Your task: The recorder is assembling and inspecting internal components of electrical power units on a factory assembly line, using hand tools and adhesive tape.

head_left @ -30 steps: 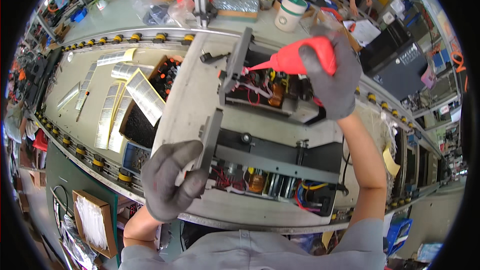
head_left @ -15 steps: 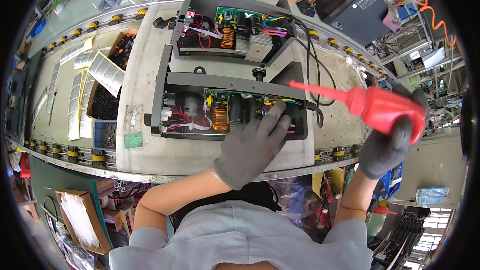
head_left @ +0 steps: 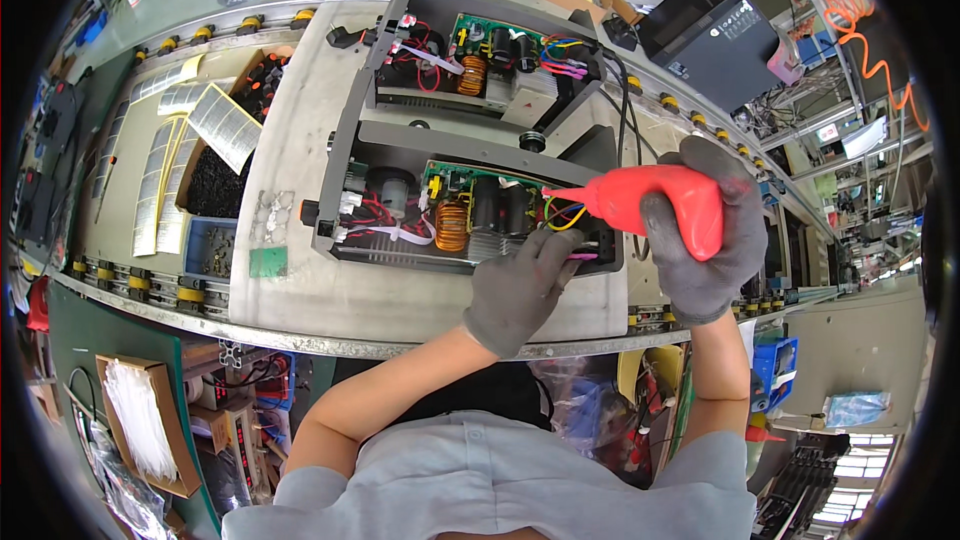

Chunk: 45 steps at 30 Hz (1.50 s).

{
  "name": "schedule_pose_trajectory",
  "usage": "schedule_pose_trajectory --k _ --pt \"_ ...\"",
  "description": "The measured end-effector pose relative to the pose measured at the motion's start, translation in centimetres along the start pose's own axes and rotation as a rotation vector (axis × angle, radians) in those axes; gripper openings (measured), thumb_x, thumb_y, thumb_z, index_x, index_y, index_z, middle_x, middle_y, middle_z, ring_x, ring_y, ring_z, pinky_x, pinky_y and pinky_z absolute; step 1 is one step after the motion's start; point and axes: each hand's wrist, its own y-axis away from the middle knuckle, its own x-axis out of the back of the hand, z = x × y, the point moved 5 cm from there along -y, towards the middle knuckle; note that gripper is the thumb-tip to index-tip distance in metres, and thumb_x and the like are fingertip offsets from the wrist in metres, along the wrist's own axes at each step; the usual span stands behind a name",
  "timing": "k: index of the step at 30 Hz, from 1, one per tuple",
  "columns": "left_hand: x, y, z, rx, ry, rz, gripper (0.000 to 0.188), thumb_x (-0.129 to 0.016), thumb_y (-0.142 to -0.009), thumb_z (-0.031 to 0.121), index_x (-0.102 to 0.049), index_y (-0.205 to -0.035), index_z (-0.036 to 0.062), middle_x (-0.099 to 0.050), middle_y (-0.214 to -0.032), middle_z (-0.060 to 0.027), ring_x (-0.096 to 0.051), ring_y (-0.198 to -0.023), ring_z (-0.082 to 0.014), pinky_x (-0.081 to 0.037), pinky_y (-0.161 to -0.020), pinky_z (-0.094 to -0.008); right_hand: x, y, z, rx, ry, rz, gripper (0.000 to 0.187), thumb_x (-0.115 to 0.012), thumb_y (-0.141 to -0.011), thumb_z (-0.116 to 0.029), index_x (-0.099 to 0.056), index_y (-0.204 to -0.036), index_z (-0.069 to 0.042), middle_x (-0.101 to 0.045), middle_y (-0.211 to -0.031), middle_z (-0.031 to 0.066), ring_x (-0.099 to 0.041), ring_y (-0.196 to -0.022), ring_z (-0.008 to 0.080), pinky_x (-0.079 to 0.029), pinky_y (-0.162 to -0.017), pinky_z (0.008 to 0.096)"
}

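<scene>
My right hand (head_left: pixel 715 265), in a grey glove, is wrapped round a red squeeze bottle (head_left: pixel 660 200) with a long thin nozzle. The bottle lies nearly level, and its tip points left into the right end of the nearer open metal chassis (head_left: pixel 440 145). My left hand (head_left: pixel 520 290), gloved too, reaches over the chassis's front edge. Its fingers are closed at the coloured wires (head_left: pixel 566 216), with the fingertips partly hidden among them. Inside the chassis are a copper coil (head_left: pixel 452 227), black capacitors (head_left: pixel 487 205) and a white ribbon cable (head_left: pixel 402 233).
A similar open chassis (head_left: pixel 490 0) stands behind, with black cables (head_left: pixel 625 110) at its right. To the left are label sheets (head_left: pixel 225 127), a box of black parts (head_left: pixel 215 185) and a blue tray (head_left: pixel 210 246). A dark computer case (head_left: pixel 722 40) stands far right.
My right hand has brought the red bottle left and its nozzle down to the wires. My left hand has shifted slightly down, its fingers now bunched at the wires. The view has shifted a little.
</scene>
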Motion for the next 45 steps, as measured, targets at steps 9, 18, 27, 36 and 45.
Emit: schedule_pose_trajectory --k 9,18,27,36,45 --pt "0.0 0.1 0.1 0.02 -0.007 -0.069 0.033 -0.064 -0.082 0.024 -0.054 -0.113 0.018 -0.063 -0.097 -0.0031 -0.063 -0.06 -0.0235 -0.048 -0.047 -0.0334 -0.1 -0.1 0.1 -0.063 0.032 -0.043 0.042 -0.069 -0.072 0.001 -0.055 -0.112 0.003 -0.062 -0.099 0.0102 -0.06 -0.086 0.016 -0.048 -0.079 0.0282" --pt "0.9 1.3 -0.4 -0.069 0.149 0.054 0.044 -0.063 -0.081 0.019 -0.051 -0.123 0.016 -0.057 -0.119 -0.0066 -0.064 -0.066 -0.0239 -0.05 -0.051 -0.0316 -0.9 -2.1 -2.2 -0.016 0.025 -0.062 0.04 -0.07 -0.075 -0.004 -0.054 -0.112 0.004 -0.061 -0.105 0.0109 -0.059 -0.089 0.015 -0.048 -0.081 0.0295" --pt "5.5 6.1 -3.7 -0.063 0.259 0.108 0.033 -0.066 -0.075 0.011 -0.06 -0.107 0.0089 -0.059 -0.114 -0.0078 -0.065 -0.084 -0.0231 -0.053 -0.063 -0.0317 -10.4 -6.4 -8.5 0.456 -0.046 -0.2 0.047 -0.077 -0.066 -0.013 -0.054 -0.106 -0.004 -0.065 -0.096 0.0101 -0.064 -0.074 0.0248 -0.05 -0.063 0.0317" --pt "13.2 9.5 -8.8 0.06 0.205 0.331 0.02 -0.065 -0.079 0.008 -0.063 -0.097 0.002 -0.063 -0.103 -0.017 -0.064 -0.084 -0.0288 -0.053 -0.067 -0.0321 -14.8 -6.8 -8.9 0.391 0.073 -0.476 0.044 -0.079 -0.064 -0.015 -0.054 -0.099 -0.006 -0.065 -0.091 0.0094 -0.064 -0.071 0.0303 -0.05 -0.06 0.0337" --pt "16.2 9.4 -12.2 0.187 0.099 0.526 0.039 -0.063 -0.087 0.024 -0.054 -0.113 -0.0037 -0.056 -0.114 -0.0213 -0.056 -0.099 -0.0322 -0.05 -0.077 -0.0339 -16.0 -6.7 -8.7 0.404 0.042 -0.409 0.041 -0.076 -0.064 -0.024 -0.059 -0.1 -0.014 -0.06 -0.081 0.0032 -0.059 -0.059 0.0235 -0.042 -0.049 0.0334"
